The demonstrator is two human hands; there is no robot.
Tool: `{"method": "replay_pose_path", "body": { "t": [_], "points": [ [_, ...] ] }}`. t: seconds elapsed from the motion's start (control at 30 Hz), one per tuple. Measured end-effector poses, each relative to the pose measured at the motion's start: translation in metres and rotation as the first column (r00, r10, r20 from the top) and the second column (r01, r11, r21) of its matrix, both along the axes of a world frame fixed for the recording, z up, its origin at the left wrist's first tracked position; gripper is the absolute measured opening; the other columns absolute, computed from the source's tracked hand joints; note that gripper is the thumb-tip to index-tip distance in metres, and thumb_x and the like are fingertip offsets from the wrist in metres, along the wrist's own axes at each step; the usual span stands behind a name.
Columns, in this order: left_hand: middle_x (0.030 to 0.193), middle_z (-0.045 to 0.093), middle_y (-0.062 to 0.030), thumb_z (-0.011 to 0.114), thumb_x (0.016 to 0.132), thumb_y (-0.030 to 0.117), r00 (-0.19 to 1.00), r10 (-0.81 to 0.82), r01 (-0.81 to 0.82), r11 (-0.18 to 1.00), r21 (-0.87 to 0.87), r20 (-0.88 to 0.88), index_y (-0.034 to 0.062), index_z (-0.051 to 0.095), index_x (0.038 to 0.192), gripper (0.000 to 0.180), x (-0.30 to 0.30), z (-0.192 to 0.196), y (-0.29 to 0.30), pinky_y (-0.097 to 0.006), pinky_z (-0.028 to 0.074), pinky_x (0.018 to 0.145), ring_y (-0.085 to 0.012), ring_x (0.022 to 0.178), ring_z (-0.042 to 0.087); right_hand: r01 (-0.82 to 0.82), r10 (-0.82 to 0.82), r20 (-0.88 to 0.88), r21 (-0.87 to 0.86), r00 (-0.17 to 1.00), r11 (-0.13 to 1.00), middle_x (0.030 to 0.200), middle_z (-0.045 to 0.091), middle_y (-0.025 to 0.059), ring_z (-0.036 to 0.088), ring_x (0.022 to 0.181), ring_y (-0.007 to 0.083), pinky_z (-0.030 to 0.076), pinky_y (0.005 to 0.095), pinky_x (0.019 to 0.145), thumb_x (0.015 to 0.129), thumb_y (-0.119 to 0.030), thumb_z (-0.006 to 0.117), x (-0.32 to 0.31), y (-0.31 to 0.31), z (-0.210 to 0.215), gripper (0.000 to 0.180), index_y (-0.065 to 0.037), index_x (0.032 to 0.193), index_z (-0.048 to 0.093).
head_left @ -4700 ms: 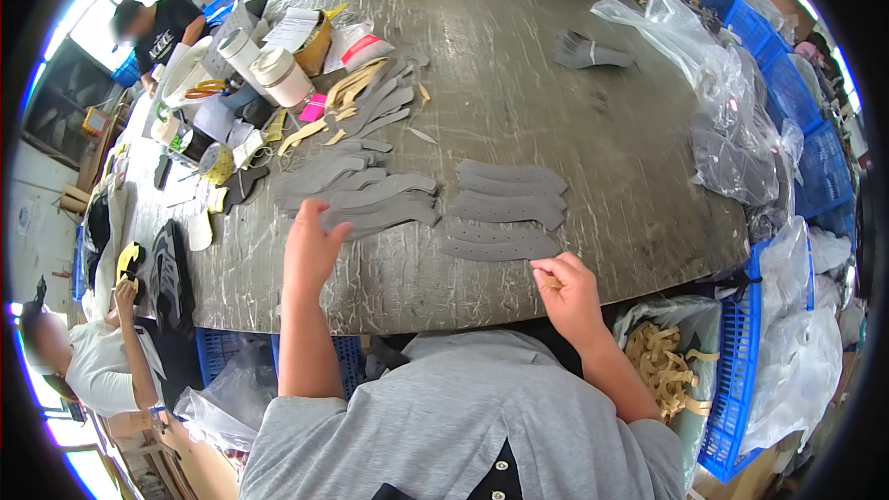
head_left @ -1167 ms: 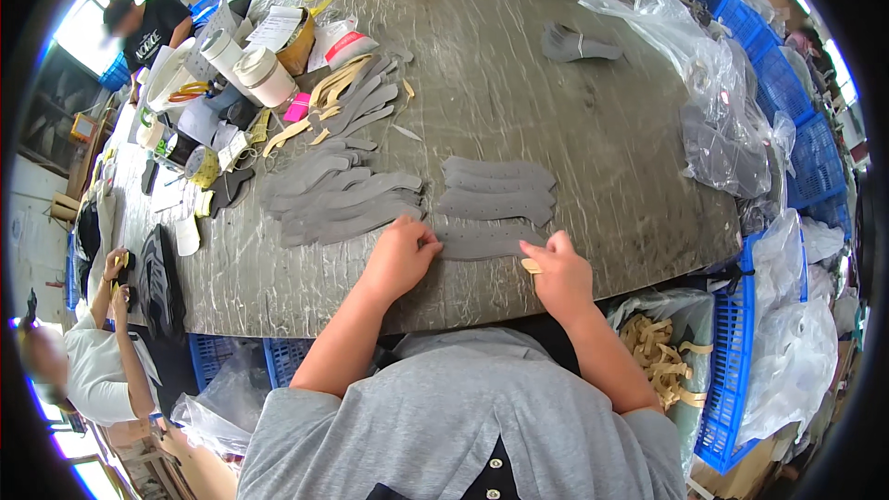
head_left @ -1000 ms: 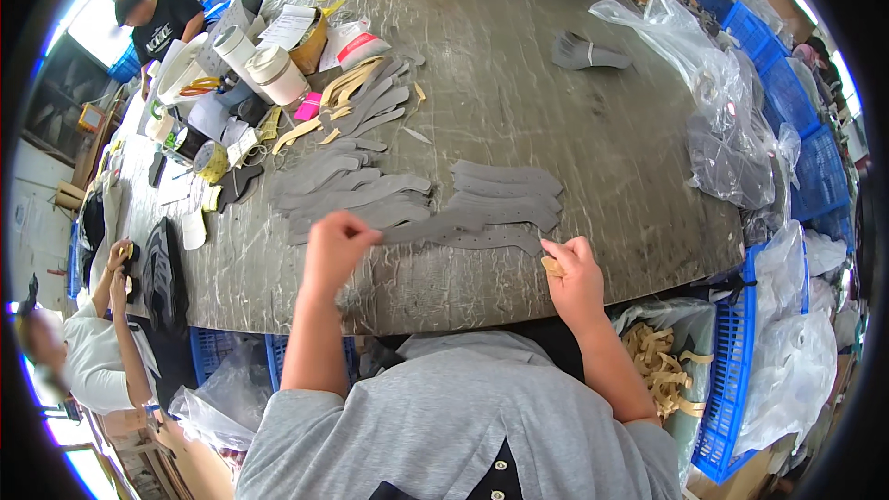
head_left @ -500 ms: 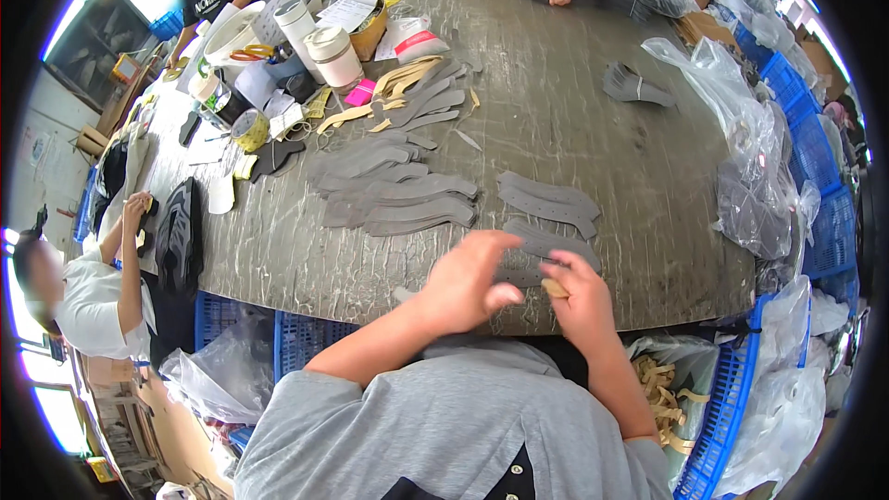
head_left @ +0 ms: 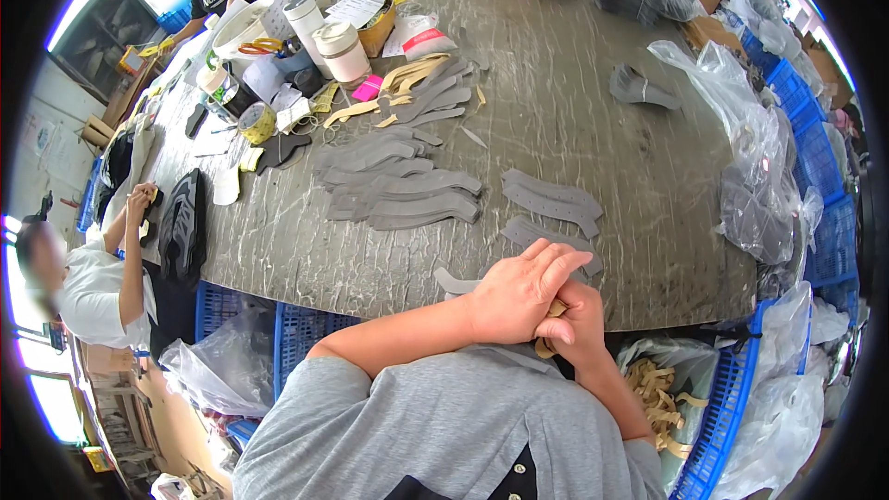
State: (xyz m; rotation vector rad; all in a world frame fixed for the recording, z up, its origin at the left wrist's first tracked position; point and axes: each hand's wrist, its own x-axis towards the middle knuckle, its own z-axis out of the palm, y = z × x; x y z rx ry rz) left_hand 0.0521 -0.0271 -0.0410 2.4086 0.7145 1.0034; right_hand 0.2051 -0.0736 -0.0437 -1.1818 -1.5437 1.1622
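My left hand point(head_left: 519, 292) lies over my right hand point(head_left: 579, 319) at the table's near edge, its fingers bent across the other's knuckles. What my left fingers hold, if anything, is hidden. A tan strip point(head_left: 544, 346) pokes out of my closed right hand, close to my shirt. Left of the hands, a curved grey piece point(head_left: 452, 283) shows partly on the table. Just beyond them lie grey curved pieces with small holes: one stack point(head_left: 552, 199) and a second point(head_left: 546, 239), partly covered by my fingers. Further left are fanned stacks of plain grey curved pieces point(head_left: 407, 199).
Tan strips point(head_left: 653, 384) fill a plastic-lined blue crate point(head_left: 718, 407) at my right. Jars, scissors point(head_left: 262, 46) and papers crowd the table's far left. A tied grey bundle point(head_left: 644, 88) and plastic bags point(head_left: 764, 185) lie right. Co-workers point(head_left: 93, 287) are at the left and far side.
My hands have come together; the left moved right onto the right hand. More of the tan strip shows below the right hand. Across the table, a co-worker's hand shifted left with dark pieces.
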Motion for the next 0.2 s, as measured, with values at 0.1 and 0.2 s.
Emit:
{"method": "replay_pose_path", "body": {
  "t": [0.1, 0.2],
  "points": [
    [0.115, 0.054, -0.0191, 0.045, 0.069, 0.082, 0.999, -0.049, 0.05, 0.996, -0.077, 0.02, -0.0034, 0.04, 0.132, 0.107, -0.0019, -0.0001, 0.0017, -0.043, 0.05, 0.082, -0.0369, 0.098, 0.057, 0.005, -0.012, -0.135, -0.058, 0.991, 0.998, 0.075, 0.067, 0.0046, 0.062, 0.07, 0.0122, 0.049, 0.0278, 0.062, 0.07, -0.017, 0.082, -0.005, 0.0006, 0.0018, 0.029, 0.001, 0.084, 0.065],
    [0.116, 0.054, -0.019, 0.044, 0.068, 0.085, 0.992, -0.118, 0.124, 0.977, -0.176, 0.047, -0.0029, 0.039, 0.133, 0.11, -0.0006, 0.0002, 0.0029, -0.043, 0.05, 0.083, -0.0364, 0.098, 0.057, -0.014, -0.028, -0.191, -0.216, 0.981, 0.976, 0.079, 0.069, 0.0042, 0.062, 0.071, 0.0135, 0.049, 0.0269, 0.063, 0.073, -0.023, 0.082, -0.0037, -0.0002, -0.0074, 0.032, 0.0, 0.089, 0.067]
  ]
}}
